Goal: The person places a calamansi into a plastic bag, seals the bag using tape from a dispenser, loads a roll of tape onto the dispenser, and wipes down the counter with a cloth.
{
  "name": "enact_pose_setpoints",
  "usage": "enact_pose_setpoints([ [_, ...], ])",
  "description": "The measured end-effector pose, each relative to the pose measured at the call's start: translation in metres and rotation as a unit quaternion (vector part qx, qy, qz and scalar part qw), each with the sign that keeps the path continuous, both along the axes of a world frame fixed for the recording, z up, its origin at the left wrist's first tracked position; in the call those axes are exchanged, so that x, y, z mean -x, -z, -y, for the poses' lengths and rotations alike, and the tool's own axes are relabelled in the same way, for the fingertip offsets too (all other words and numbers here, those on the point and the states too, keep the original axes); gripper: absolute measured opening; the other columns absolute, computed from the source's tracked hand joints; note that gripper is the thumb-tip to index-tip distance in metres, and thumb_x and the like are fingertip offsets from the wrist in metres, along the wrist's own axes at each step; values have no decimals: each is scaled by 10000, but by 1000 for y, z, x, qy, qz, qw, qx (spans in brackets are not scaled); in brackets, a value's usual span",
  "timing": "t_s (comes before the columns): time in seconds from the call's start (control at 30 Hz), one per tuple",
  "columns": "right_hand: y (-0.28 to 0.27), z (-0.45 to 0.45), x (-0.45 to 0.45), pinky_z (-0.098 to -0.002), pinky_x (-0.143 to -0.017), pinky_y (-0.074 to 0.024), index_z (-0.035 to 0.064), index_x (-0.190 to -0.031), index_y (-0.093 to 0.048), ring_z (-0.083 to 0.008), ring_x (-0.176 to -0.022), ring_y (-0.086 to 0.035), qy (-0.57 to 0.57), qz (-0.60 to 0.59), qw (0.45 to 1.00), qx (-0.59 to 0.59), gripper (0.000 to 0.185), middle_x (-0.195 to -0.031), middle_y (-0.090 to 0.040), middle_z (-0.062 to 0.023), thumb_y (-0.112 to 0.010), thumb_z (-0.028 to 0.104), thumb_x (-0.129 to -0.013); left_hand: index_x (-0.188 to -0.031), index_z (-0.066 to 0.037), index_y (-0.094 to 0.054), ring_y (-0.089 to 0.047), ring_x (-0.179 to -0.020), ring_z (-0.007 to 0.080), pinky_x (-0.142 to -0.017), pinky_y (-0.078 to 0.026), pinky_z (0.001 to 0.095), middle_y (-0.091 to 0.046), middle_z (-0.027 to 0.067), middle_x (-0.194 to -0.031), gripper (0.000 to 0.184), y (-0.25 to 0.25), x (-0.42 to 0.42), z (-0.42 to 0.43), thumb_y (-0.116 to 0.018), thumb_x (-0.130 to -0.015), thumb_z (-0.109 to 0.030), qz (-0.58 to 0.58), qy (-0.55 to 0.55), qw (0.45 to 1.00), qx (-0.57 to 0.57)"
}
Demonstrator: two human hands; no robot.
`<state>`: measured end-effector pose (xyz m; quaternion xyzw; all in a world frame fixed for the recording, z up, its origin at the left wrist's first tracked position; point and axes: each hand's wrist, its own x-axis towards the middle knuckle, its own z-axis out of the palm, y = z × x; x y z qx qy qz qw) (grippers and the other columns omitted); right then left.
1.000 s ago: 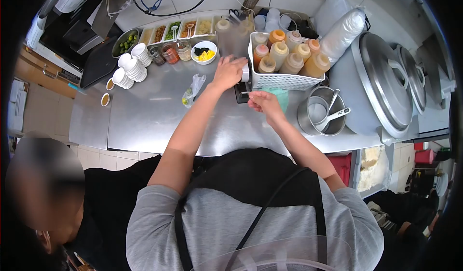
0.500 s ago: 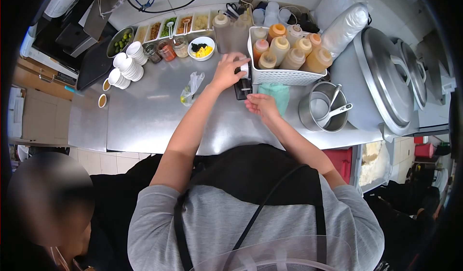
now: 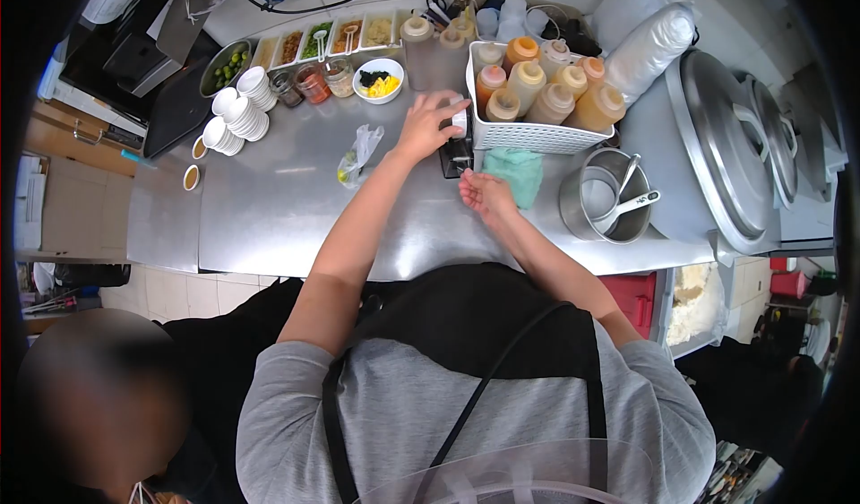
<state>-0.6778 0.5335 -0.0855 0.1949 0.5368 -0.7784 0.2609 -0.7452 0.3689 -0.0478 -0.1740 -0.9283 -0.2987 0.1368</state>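
Observation:
On the steel counter stands a small black tape dispenser (image 3: 456,157) with a white roll (image 3: 460,119) at its far end. My left hand (image 3: 430,128) is curled over that roll, its fingers and thumb gripping it from the left. At the dispenser's near end, my right hand (image 3: 486,192) has thumb and forefinger pinched together; what lies between them is too small to make out. A green cloth (image 3: 514,174) lies just right of the dispenser, beyond my right hand. To the left of my left forearm is a small knotted plastic bag (image 3: 360,156) with something yellow in it.
A white basket (image 3: 537,137) of sauce bottles stands behind the cloth. Right of it is a metal pot (image 3: 606,195) with spoons. Stacked white cups (image 3: 240,117), a bowl (image 3: 378,96) and topping trays (image 3: 320,45) are at left. A person (image 3: 107,405) is close at lower left.
The view has shifted slightly. Both hands keep nearly the same places at the tape dispenser. The person at lower left has moved a little.

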Motion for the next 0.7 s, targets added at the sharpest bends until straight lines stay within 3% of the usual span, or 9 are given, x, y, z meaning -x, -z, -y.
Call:
enact_pose_setpoints([
  [0.13,26,2,2,-255,-583,-459,26,-838,-567,-147,-640,-566,-15,67,993,92,150,-744,-597,-62,-576,173,-813,-1132,-207,-556,-403,-1047,253,-919,-345,361,-449,0,-1196,483,-1,-1,-1,-661,-662,-174,15,-5,1000,4],
  [0.3,22,-4,-18,-220,-597,-449,53,-901,-575,-98,-633,-549,-108,51,992,43,145,-740,-595,-27,-584,173,-820,-1252,-201,-435,-386,-1090,269,-908,-335,403,-423,23,-1244,662,-10,-11,-2,-702,-651,-278,-15,-10,999,27],
  [0.37,19,-19,-11,-219,-597,-448,64,-915,-576,-96,-641,-553,-99,-37,991,84,146,-760,-604,-34,-582,176,-822,-1282,-72,-365,-377,-1112,293,-921,-327,416,-412,121,-1249,800,-48,-33,3,-734,-619,-326,-138,-14,982,-127],
  [0.4,9,-24,-7,-219,-597,-448,64,-915,-576,-96,-641,-553,-100,-39,990,86,146,-760,-604,-34,-582,176,-822,-1282,-72,-365,-377,-1112,293,-921,-327,416,-412,121,-1249,800,-62,-46,11,-734,-619,-326,-140,-14,982,-125],
  [0.5,-31,-38,-1,-243,-616,-444,93,-907,-581,-120,-673,-564,-40,-68,997,0,112,-801,-614,-59,-579,154,-813,-1261,19,-349,-377,-1120,297,-932,-317,411,-419,192,-1219,867,-74,-75,46,-766,-581,-320,-208,-179,952,-139],
  [0.57,-44,-39,3,-232,-618,-438,86,-905,-582,-104,-695,-560,-43,-134,990,-3,105,-806,-614,-47,-588,127,-809,-1277,-39,-356,-454,-1095,270,-906,-356,371,-483,142,-1208,775,-42,-80,66,-746,-624,-188,-42,-296,953,-49],
  [0.6,-49,-36,3,-232,-618,-438,86,-905,-582,-104,-695,-560,-46,-135,990,-1,105,-806,-614,-47,-588,127,-809,-1277,-39,-356,-454,-1095,270,-906,-356,371,-483,142,-1208,775,-21,-76,76,-746,-624,-188,-44,-299,952,-48],
  [0.67,-56,-25,2,-216,-633,-432,59,-883,-594,-81,-693,-547,-61,-216,974,-16,87,-781,-606,-15,-589,89,-801,-1140,-13,-505,-575,-848,218,-789,-429,319,-614,115,-955,549,12,-64,94,-728,-657,-150,70,-272,952,-124],
  [0.7,-54,-21,2,-216,-633,-432,59,-883,-594,-81,-693,-547,-61,-218,974,-15,87,-781,-606,-15,-589,89,-801,-1140,-13,-505,-575,-848,218,-789,-429,319,-614,115,-955,549,8,-66,100,-728,-657,-150,68,-272,952,-124],
])
